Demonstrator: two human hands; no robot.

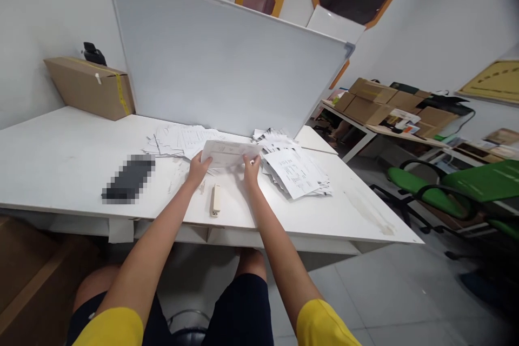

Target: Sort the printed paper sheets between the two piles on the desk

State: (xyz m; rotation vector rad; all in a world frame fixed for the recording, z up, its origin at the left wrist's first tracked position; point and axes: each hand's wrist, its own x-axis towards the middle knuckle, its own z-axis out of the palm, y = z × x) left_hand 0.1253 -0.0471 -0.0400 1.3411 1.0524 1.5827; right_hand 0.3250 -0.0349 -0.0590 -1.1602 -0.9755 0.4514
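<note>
Between my two hands a sheet of printed paper (227, 154) is held up above the table; whether it is one sheet or several I cannot tell. My left hand (198, 170) is closed on its left edge, thumb on the near side. My right hand (251, 168) pinches the right edge. Just below the paper lies a cream stapler (216, 200), touched by neither hand. A spread of printed sheets (174, 138) lies behind and to the left. To the right is a messy pile of printed papers (294, 170), close to my right hand.
A white table (81, 146) carries everything. A whiteboard (231, 59) leans upright at the back, beside a cardboard box (93, 86). A blurred-out dark object (130, 179) lies at left. Green chairs (430, 189) and a table with boxes (373, 102) stand at right.
</note>
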